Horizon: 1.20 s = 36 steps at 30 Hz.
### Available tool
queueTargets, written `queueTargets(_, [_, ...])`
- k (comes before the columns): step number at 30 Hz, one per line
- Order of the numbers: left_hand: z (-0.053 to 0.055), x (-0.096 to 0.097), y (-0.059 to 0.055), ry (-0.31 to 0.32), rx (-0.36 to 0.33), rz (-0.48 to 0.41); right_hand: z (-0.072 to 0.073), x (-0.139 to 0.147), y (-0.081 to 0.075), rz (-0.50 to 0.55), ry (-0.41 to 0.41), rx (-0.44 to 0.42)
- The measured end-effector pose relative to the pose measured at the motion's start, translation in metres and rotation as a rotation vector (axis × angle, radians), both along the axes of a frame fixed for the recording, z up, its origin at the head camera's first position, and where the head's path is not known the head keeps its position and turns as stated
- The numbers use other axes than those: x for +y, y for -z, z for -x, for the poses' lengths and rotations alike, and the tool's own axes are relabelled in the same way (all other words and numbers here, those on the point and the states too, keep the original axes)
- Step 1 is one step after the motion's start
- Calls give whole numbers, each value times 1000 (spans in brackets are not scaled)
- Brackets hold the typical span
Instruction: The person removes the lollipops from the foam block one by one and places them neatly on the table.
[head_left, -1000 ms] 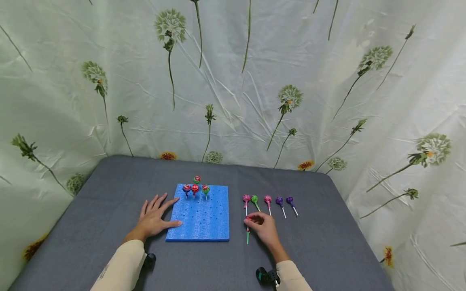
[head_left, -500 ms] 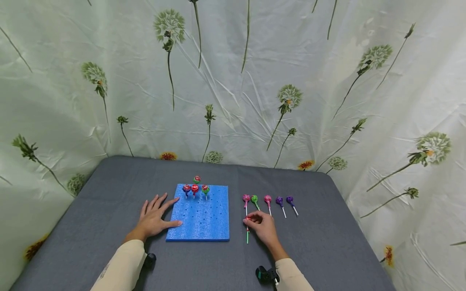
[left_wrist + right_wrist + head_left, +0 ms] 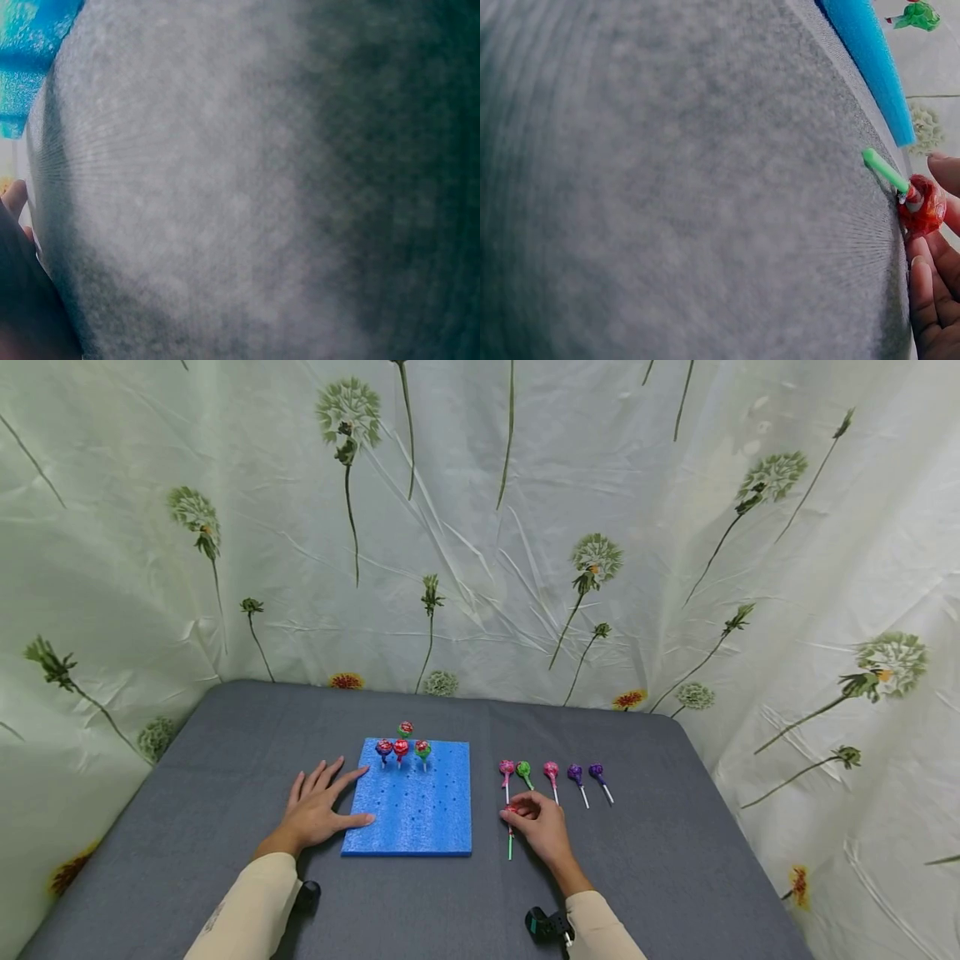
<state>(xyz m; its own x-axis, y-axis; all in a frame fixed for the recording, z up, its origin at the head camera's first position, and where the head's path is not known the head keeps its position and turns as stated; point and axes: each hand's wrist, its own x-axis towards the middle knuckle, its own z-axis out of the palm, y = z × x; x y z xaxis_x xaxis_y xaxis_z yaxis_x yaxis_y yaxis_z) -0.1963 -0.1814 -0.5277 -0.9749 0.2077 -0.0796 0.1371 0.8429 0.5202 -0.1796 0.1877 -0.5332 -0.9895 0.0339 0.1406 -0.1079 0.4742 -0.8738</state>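
Observation:
My left hand [image 3: 313, 814] lies spread at the left side of a blue foam board [image 3: 442, 810], its thumb and index fingertip on the board's edge. Rows of small holes dot the board. Near its far edge stand a dark blue and red lollipop [image 3: 384, 748], a red one [image 3: 401, 748] and a green and red one [image 3: 423, 749]. Another green and red lollipop [image 3: 406, 728] shows just behind them. Right of the board, my right hand [image 3: 543, 831] holds a red lollipop [image 3: 924, 208] by its wrapped head between thumb and fingers. Its green stick [image 3: 885, 171] points toward me, low over the cloth.
Beyond my right hand lie a pink lollipop [image 3: 507, 768], a green one [image 3: 524, 772], a second pink one [image 3: 551, 771] and two purple lollipops [image 3: 575, 773] in a row. Grey cloth [image 3: 420, 910] covers the table. A flower-printed curtain [image 3: 480, 568] hangs behind it.

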Motion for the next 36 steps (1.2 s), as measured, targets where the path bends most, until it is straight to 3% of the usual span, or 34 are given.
queueTargets(11, [2,-1,4,2,0,-13,-4,6,-4,26,16,-13])
queueTargets(17, [3,-1,4,2,15,-20,-4,4,-14,-25,49,54])
queueTargets(23, [0,-2,1,15,18,-30,-4,-13,-25,-23,34,85])
queueTargets(27, [-1,-3,2,7,20,-22,2,-28,-33,48,18,67])
queueTargets(34, [0,-2,0,8,7,-20,-7,-71,-78,160,-36,65])
queueTargets(36, [-1,-1,-1,8,9,-23,-2,-79,-74,157,-51,73])
